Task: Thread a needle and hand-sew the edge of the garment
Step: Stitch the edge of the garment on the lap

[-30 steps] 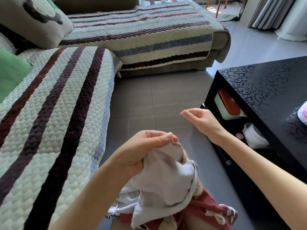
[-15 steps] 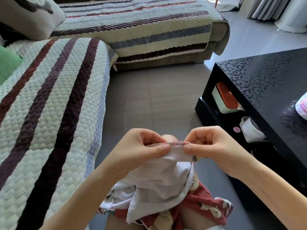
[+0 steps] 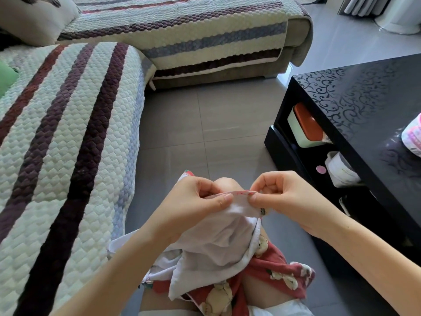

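A white garment (image 3: 218,245) with a pink-stitched edge (image 3: 242,193) hangs over my lap. My left hand (image 3: 193,201) pinches the edge on its left side between thumb and fingers. My right hand (image 3: 282,199) pinches the same edge on its right side, fingers curled, a short stretch of hem held taut between the two hands. The needle and thread are too small to make out.
A striped quilted sofa (image 3: 68,133) lies to the left and behind. A black glossy coffee table (image 3: 364,106) stands at the right, with a lidded box (image 3: 305,126) and a white cup (image 3: 341,169) on its lower shelf. Grey tiled floor (image 3: 205,124) lies between them.
My right hand came back from an outstretched position to the garment edge and now pinches it beside the left hand. The view has tilted down slightly.
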The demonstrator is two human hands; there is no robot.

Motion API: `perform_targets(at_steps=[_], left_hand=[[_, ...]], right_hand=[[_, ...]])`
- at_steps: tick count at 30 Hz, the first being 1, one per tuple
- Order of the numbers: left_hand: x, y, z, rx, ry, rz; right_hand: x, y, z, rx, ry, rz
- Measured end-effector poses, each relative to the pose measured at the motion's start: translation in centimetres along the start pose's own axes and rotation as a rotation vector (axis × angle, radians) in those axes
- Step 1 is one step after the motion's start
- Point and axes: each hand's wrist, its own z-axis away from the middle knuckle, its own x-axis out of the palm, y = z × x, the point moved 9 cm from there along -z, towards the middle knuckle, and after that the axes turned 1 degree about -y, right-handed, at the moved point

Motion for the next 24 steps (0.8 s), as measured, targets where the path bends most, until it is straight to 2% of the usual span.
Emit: perform_targets(at_steps=[3,10,15,19,24], left_hand=[[-0.3,0.3,0.1,0.036,0.033,-0.028],[-1.1,1.9,0.7,0.159,0.157,-0.164],[-1.1,2.9,1.6,0.298,0.25,-0.233],[-0.8,3.7,2.2,0.395,0.259,-0.294],[-1.2,2.8,1.6,0.274,0.245,-0.226]], right_hand=[[0.0,-0.8,0.3,-0.14,0.017,0.133],[0.3,-2.9,2.6,-0.475,0.186,0.488],[0.0,-3.5,3.0,-0.537,0.248,0.37],[0.2,-3.1,2.3,-0.507,0.241,0.333],[0.2,-3.1,2.7,-0.524,0.265,0.337]])
